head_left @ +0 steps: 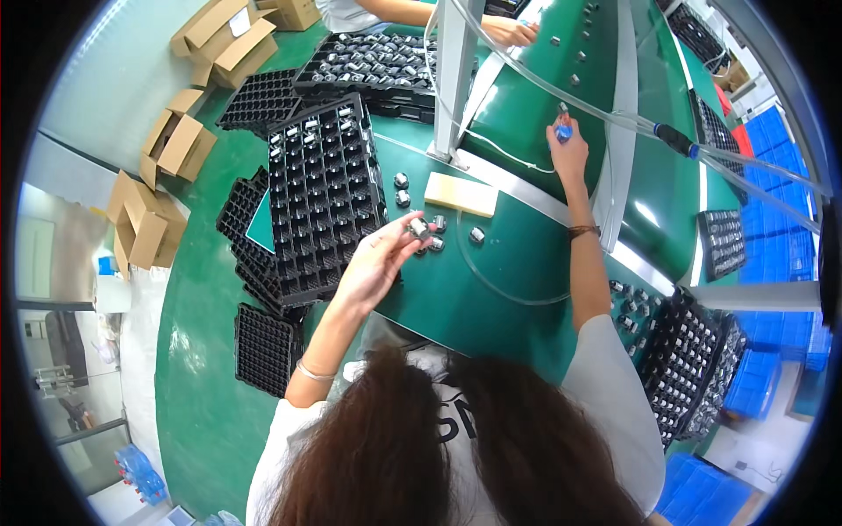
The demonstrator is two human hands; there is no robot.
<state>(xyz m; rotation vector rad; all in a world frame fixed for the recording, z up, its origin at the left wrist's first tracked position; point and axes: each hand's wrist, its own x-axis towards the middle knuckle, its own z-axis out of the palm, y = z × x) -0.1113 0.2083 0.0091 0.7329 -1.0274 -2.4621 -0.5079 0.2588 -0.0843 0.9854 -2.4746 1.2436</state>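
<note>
My left hand pinches a small silver-and-black cylindrical part, which looks like a small motor, above the green table. Several like parts lie on the table around those fingertips. My right hand reaches far forward over the green conveyor belt, its fingers closed on a small blue object whose kind I cannot make out. Just beyond its fingertips sits a small part on the belt. Left of my left hand, a black compartment tray holds parts in its far rows.
A pale yellow block lies beside the metal post. Clear hoses cross above the belt. Another person's hand is over its far end. Filled black trays stand at right; cardboard boxes stand at left.
</note>
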